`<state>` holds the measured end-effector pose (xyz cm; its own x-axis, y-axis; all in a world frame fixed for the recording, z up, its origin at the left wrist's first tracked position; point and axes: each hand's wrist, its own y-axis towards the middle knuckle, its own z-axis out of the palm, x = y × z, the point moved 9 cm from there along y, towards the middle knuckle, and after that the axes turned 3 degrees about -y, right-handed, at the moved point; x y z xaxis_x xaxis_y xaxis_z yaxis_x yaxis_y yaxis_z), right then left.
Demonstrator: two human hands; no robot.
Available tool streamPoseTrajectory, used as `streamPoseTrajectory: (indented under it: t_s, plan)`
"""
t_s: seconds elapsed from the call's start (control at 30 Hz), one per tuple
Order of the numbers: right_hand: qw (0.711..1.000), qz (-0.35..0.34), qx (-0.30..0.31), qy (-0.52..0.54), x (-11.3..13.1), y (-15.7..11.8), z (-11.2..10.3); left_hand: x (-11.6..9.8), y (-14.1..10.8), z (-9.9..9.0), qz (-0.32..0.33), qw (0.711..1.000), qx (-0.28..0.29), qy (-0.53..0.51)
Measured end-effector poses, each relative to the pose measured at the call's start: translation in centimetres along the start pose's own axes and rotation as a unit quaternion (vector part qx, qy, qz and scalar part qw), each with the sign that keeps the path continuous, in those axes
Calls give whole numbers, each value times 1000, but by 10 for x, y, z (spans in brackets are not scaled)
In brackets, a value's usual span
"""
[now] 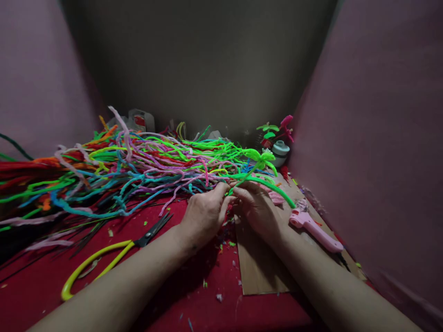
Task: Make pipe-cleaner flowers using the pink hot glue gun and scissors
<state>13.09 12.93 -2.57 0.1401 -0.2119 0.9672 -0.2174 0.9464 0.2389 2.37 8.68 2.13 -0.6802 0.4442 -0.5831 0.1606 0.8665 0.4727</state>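
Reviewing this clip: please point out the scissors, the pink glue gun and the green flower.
Scissors (pixel 143 240): head view, dark metal by the pivot.
Pink glue gun (pixel 317 230): head view, middle of its body.
Green flower (pixel 261 159): head view, centre of the petals.

Bright green colours a flower (pixel 262 159) and its stem (pixel 245 175), while lime, turquoise, lilac, orange and red streak a tangle of fuzzy stems (pixel 166 159); scissors (pixel 139 241) show yellow handles and dark blades, a glue gun (pixel 316 230) plain pink, cardboard (pixel 258 272) brown, the tabletop (pixel 194 295) deep red with green and white flecks, side walls (pixel 374 115) dusky mauve
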Motion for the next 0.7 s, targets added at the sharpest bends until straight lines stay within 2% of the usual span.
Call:
streamPoseTrajectory:
  t_s: [0.07,0.13,0.2,0.33,0.5,0.6,0.7]
  plan:
    - [1000,17,-11,0,-2,-1,0,-4,-3,3,37,996,2,82]
    - [999,30,-13,6,0,-2,2,-4,-4,4,52,995,5,88]
    - [999,26,-13,18,6,-3,4,-2,-1,0,39,999,-3,34]
    - [997,36,-8,63,10,-5,8,9,7,-5,-44,988,3,-147]
    - [994,50,19,96,3,-3,10,13,8,6,-135,924,66,-351]
    - [994,43,18,101,4,-1,7,12,7,12,-149,887,95,-426]
    - [993,28,59,102,9,-1,11,12,4,21,-172,842,126,-496]
